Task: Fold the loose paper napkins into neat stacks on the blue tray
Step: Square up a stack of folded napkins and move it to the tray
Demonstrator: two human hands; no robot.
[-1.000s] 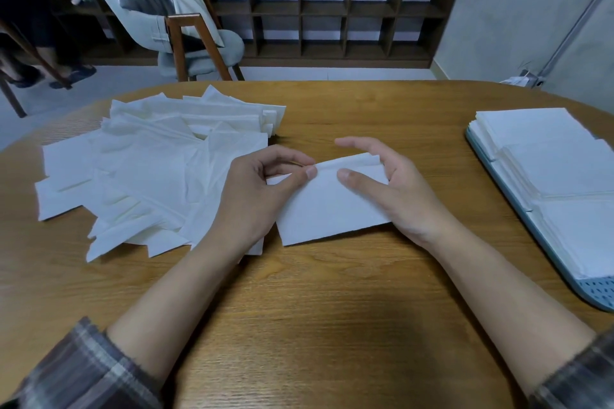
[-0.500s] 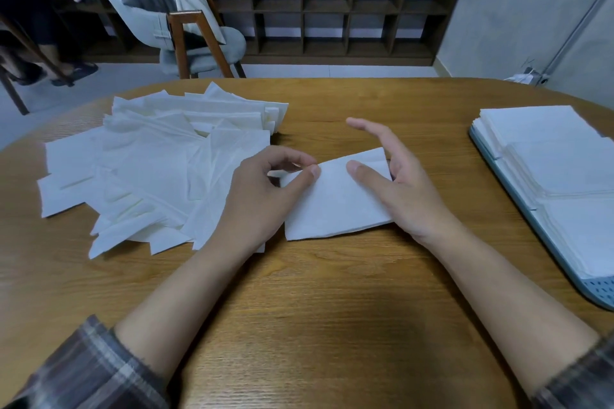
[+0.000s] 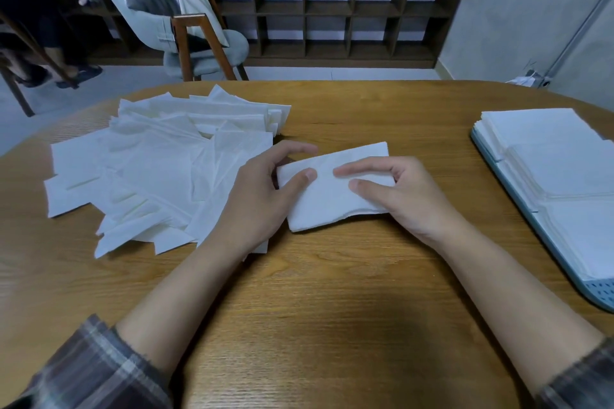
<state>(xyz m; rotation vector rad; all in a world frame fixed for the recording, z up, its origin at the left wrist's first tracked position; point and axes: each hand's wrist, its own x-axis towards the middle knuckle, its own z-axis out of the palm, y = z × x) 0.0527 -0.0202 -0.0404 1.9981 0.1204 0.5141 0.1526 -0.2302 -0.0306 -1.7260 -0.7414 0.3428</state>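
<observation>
Only the head view to go on here. The person sits at a rounded wooden bench with a folded napkin lying flat on it, pretty much dead centre, between both hands. The left hand has the napkin's left end: thumb pressed on top, and the fingers curled over the far edge, so it's pinching the paper. The right hand is curled over the right end, with index and thumb tips down on the top face and that end tucked in under the bent fingers, so it's gripping too. Just left of the left hand there's a messy heap of loose napkins fanned out on the bench, and part of it runs under the left wrist. Well off to the right sits the blue tray, partly cut off by the frame edge, carrying the stacks of folded napkins in a row. Plaid sleeves show at the bottom corners. Behind the bench: a grey chair with wooden legs and a dark cubby shelf along the wall.
</observation>
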